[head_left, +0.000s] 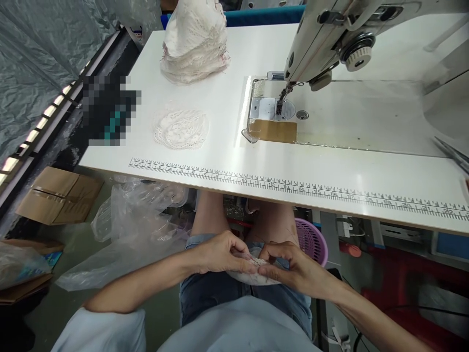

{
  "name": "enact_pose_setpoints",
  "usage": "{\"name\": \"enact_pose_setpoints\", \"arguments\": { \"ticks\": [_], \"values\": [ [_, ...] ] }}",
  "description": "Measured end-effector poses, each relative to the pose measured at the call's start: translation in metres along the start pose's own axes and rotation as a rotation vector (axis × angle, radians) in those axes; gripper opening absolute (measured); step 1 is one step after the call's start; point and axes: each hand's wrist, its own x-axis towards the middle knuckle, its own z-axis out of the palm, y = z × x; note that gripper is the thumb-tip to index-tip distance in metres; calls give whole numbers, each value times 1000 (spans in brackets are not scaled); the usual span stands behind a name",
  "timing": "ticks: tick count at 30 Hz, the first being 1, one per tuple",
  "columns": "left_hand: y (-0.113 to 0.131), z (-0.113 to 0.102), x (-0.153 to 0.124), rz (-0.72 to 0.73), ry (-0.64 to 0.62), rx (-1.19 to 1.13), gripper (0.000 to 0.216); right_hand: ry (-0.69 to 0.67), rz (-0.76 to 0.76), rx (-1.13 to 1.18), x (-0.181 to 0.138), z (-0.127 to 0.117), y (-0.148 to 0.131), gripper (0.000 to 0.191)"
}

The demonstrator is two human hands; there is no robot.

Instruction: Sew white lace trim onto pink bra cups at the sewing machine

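Over the lap, left hand (220, 254) and right hand (293, 269) pinch a lace piece (252, 277), seemingly between their fingers (245, 265).

hands: left hand (220, 254) and right hand (289, 266) meet over the lap, below the table's near edge, fingertips pinched on a white lace piece (252, 274)
table (330, 181): white, with a printed ruler (293, 188) along its near edge
sewing machine (330, 39): on the table's far right
single lace piece (181, 128): flat on the table, left of the machine
lace stack (194, 41): at the table's far left
purple basket (311, 239): under the table, just beside the right hand
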Motion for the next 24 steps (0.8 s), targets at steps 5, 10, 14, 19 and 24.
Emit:
{"name": "enact_pose_setpoints", "arguments": {
  "ticks": [5,10,14,19,24],
  "values": [
    [0,2,2,-54,-34,-105,44,-12,-15,71,0,-1,-3,34],
    [7,7,4,-106,-9,-119,44,4,-23,87,-2,-2,-2,34],
    [11,9,9,-124,3,-156,43,14,-33,70,-5,-4,0,36],
    [14,8,18,-152,-18,-189,37,43,-71,-7,-12,-9,2,35],
    [16,11,24,-127,-41,-136,35,64,-109,-6,-15,-7,9,36]
  ]
}}
